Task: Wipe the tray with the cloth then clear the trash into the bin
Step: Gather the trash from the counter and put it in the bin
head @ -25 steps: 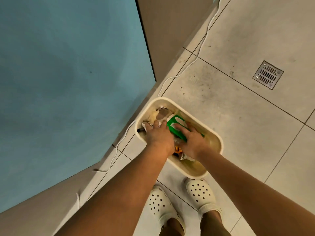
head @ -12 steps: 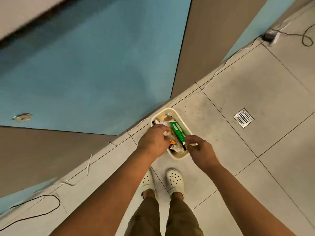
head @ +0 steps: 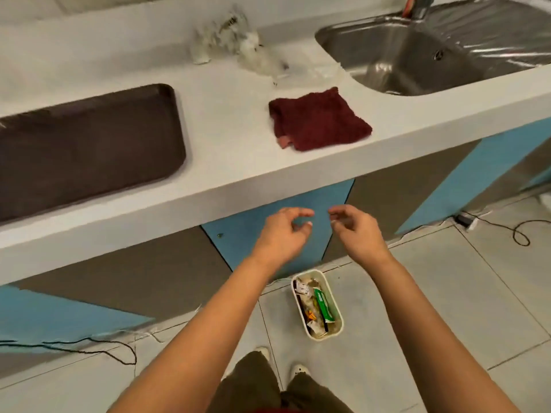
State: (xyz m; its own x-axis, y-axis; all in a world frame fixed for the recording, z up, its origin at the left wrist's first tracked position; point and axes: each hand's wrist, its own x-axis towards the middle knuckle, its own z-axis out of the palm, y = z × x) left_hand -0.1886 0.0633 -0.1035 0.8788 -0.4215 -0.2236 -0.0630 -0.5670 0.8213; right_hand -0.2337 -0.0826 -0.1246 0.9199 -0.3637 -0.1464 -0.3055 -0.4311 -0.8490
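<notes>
The dark brown tray [head: 86, 150] is lying flat on the white counter [head: 232, 162] at the left, its near edge sitting close to the counter's lip, and its surface is looking bare and likely clean, though blur is making that hard to confirm. It is probably stiff and light, best steadied at a rim, with nothing needing lifting. The maroon cloth [head: 319, 120] is resting folded just right of it (soft, limp, easy to pinch at a corner). Down on the floor, the cream bin [head: 338, 308] is standing below the hands, holding wrappers and a green packet [head: 324, 305]. The left hand [head: 280, 236] and right hand [head: 357, 234] are hovering side by side in front of the counter edge, fingers loosely curled and gripping nothing. Crumpled clear plastic [head: 244, 43] is sitting further back, beside the steel sink [head: 417, 55].
</notes>
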